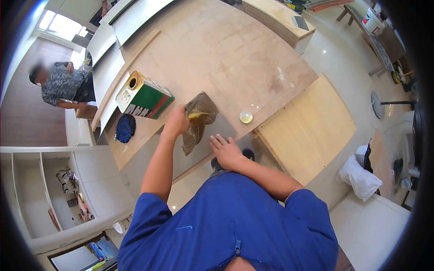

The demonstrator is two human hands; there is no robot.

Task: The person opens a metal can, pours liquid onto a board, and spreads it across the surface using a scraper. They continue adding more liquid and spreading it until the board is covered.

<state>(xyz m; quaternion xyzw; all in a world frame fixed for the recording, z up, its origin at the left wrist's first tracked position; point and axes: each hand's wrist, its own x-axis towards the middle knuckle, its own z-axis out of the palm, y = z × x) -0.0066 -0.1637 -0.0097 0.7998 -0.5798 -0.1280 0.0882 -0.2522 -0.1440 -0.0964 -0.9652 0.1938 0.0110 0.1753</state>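
My left hand (177, 121) is closed at the edge of a brown, glossy smear of glue (199, 119) with yellow streaks; what it grips is hidden under the fingers. The smear lies on a grey sheet (212, 135) at the near side of the worktable. On the sheet's near edge my right hand (227, 152) rests with its fingers stretched out, holding nothing. A green, white and red metal can (147, 97) stands left of the smear, its round top opening stained brown. Beside the can is a dark blue cloth-like bundle (125, 128). A small yellowish roll of tape (246, 117) sits to the right.
The wooden worktable (226, 49) stretches away from me. A pale plywood panel (309, 131) adjoins it at the right. Another person (68, 83) is beyond the far left. Shelving (31, 189) stands left, a white sack (359, 177) right, and a wooden box (280, 22) at the back.
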